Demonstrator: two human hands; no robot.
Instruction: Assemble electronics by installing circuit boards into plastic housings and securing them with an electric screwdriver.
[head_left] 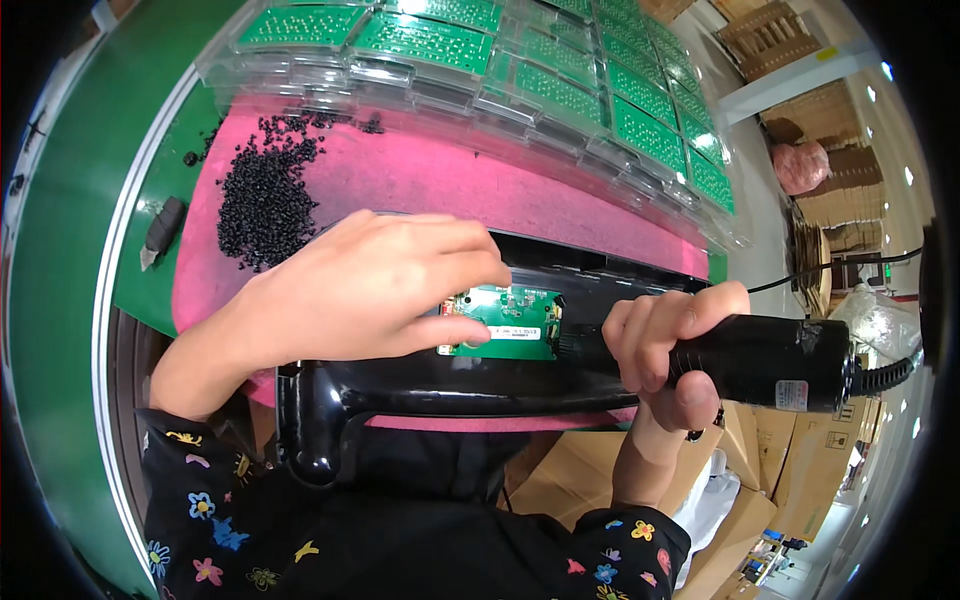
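Observation:
A glossy black plastic housing with a handle-like bar along its near side lies across the pink mat. A green circuit board with a white label sits in its middle recess. My left hand is over the board's left end, its thumb and fingers apart and the thumb at the board's surface. Nothing shows between those fingers, though their undersides are hidden. Wrapped round a black electric screwdriver, my right hand holds it almost level. Its front end points left at the board's right edge; the tip is hard to make out.
A heap of small black screws lies on the pink mat. Clear trays of green circuit boards stand along the far side. A dark grey lump rests at the left. Cardboard boxes stand near right; a cord trails from the screwdriver.

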